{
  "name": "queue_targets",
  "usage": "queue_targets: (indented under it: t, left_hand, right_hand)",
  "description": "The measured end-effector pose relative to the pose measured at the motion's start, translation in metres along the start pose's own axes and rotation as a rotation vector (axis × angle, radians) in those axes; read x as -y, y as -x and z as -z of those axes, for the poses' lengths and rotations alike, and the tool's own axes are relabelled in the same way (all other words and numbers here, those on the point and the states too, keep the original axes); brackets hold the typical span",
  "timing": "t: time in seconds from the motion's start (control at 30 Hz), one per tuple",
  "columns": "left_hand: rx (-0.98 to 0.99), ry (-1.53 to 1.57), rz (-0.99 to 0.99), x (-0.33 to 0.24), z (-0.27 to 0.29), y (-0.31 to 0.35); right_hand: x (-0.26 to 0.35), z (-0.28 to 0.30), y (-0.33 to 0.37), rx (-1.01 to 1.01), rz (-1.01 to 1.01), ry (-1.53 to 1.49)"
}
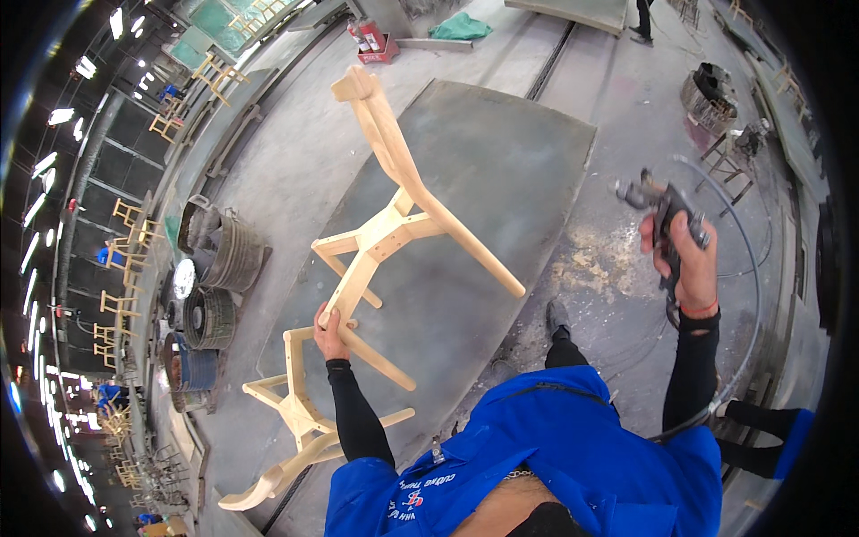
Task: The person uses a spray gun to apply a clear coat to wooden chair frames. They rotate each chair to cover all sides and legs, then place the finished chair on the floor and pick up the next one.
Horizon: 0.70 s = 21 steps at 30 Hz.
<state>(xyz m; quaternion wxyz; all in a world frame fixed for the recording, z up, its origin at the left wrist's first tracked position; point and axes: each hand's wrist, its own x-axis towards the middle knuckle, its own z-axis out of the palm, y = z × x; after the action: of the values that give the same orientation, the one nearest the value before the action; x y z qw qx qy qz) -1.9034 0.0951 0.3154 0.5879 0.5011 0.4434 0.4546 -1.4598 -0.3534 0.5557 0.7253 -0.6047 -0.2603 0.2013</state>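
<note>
My left hand (332,338) is closed round the corner of a pale wooden chair frame (386,231), near the top of one leg. This frame has a curved backrest and no seat. Below it and to the left stands a second bare chair frame (300,413) of the same pale wood. Held off to the right, my right hand (696,268) grips a dark metal spray gun (667,215). A grey hose (757,295) loops from the gun down past my right arm. The gun is apart from both frames.
A large grey board (501,143) lies under the held frame. Ribbed metal drums (228,255) stand at the left, and another drum (707,97) is at the far right. Fire extinguishers (367,38) stand at the back. A co-worker's dark sleeve (756,434) shows at the lower right.
</note>
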Motion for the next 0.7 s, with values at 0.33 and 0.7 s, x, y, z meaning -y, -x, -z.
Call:
queue_targets:
  t: [0.33,0.7]
  left_hand:
    - [-0.41,-0.362,-0.174,0.015,-0.037,-0.017]
    - [-0.491,-0.581,-0.39,0.007,-0.056,-0.038]
  right_hand:
    - [-0.008,0.03,-0.058,0.135,-0.079,-0.062]
    - [-0.065,0.12,0.013,0.085,-0.599,0.299]
